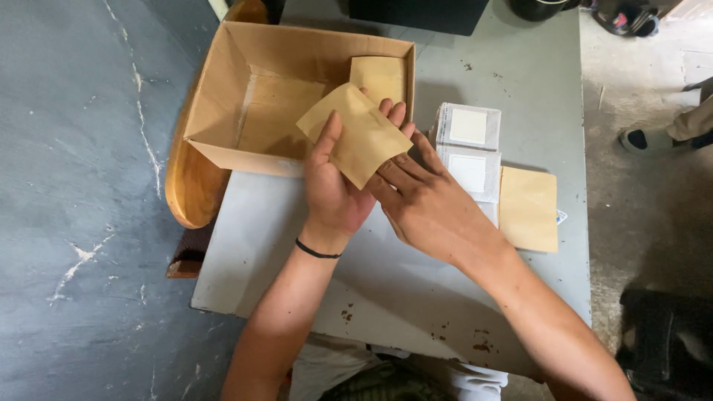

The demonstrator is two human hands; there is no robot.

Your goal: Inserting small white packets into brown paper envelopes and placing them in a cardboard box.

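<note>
My left hand (333, 189) lies palm up and holds a small tan paper envelope (355, 132) near the front right corner of an open cardboard box (223, 96). My right hand (427, 204) sits just beside it, fingers pressed against the lower edge of the same envelope. Another tan envelope (377, 76) leans upright inside the box against its right wall. A black band circles my left wrist.
Two stacks of clear packets with white squares (469, 148) lie right of my hands on the grey table (401, 289). A pile of tan envelopes (529, 208) lies further right. A wooden chair (191, 186) stands under the box. Someone's foot (645, 139) shows at right.
</note>
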